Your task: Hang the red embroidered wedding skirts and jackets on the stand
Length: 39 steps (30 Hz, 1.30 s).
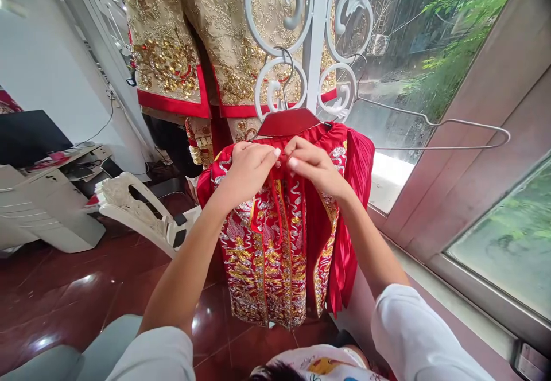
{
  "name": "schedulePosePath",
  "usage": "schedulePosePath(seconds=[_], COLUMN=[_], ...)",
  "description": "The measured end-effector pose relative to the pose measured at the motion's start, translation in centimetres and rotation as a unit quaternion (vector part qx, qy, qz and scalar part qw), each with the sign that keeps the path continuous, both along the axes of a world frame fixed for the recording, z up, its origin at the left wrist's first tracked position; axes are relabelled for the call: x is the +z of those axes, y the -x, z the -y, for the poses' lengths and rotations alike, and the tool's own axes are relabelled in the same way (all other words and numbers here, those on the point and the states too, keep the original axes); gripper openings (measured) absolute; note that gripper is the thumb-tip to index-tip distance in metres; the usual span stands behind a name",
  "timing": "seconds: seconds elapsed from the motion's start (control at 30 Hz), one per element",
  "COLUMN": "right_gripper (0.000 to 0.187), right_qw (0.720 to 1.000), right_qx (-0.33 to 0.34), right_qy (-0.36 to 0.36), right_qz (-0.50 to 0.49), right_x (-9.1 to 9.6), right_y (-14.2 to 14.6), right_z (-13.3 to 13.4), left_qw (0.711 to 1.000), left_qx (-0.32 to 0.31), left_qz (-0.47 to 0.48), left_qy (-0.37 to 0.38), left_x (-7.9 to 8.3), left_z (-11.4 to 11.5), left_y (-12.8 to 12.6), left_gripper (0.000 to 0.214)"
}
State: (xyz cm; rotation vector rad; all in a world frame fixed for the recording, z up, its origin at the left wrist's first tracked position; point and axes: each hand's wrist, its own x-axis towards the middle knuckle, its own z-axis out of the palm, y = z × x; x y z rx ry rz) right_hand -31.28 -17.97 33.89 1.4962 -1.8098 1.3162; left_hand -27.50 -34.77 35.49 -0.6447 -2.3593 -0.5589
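Observation:
A red garment (269,243) with gold and silver embroidery hangs in front of me, its gathered red top edge below a red hanger piece (290,121). At the middle of that edge, my left hand (252,171) is closed, thumb and fingers pinched together. My right hand (316,166) meets it from the other side, also closed in a pinch. Thin red cord (278,209) trails down the front from between the fingertips, which partly hide what they grip. Pleated shiny red cloth (359,163) drapes at the garment's right side.
A white scrolled metal stand (317,37) bears the hanger hook and a bare wire hanger (434,131). Behind hangs a beige and gold garment (228,37). A white chair (138,209) and desk (47,209) stand left; a window (396,82) is right. Patterned white cloth (327,364) shows below.

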Motion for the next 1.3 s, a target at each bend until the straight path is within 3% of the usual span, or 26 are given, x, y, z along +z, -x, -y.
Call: schedulePosePath(seconds=[0.1,0.2,0.3,0.43,0.6,0.73,1.1,1.2,1.3], right_gripper=[0.03,0.025,0.026,0.025,0.027,0.029,0.025,0.025,0.026], right_qw=[0.963,0.9,0.854,0.837,0.856,0.856,0.85,0.869,0.907], right_qx=[-0.175,-0.343,-0.421,-0.419,-0.41,-0.412,-0.418,-0.393,-0.342], right_qy=[-0.107,-0.091,-0.042,-0.023,-0.027,-0.038,-0.057,-0.048,-0.016], right_qz=[-0.172,-0.255,-0.304,-0.352,-0.314,-0.311,-0.316,-0.298,-0.244], right_x=[-0.2,-1.4,-2.6,-3.0,-2.9,-3.0,-3.0,-3.3,-4.0], right_y=[-0.4,0.5,1.7,2.0,1.5,1.5,1.1,1.2,1.5], right_z=[-0.5,0.0,0.5,0.7,0.9,1.0,0.7,0.3,0.1], left_qw=[0.999,0.998,0.996,0.993,0.984,0.974,0.983,0.983,0.985], left_qx=[0.019,0.012,-0.018,-0.028,0.013,0.005,0.098,0.101,0.095], left_qz=[-0.009,-0.019,-0.011,-0.02,-0.097,-0.119,-0.15,-0.151,-0.146], left_qy=[-0.032,-0.059,-0.09,-0.114,-0.151,-0.191,-0.033,-0.01,-0.002], left_x=[0.0,0.3,0.5,0.2,-0.9,-1.1,-0.9,-1.0,-1.0], left_z=[-0.2,-0.4,-0.2,0.0,-0.4,-0.5,-1.1,-1.0,-1.0], left_y=[0.1,-0.2,-0.5,-0.3,0.6,0.8,0.6,0.4,0.3], left_gripper=[0.035,0.037,0.038,0.02,0.014,0.015,0.007,0.006,0.006])
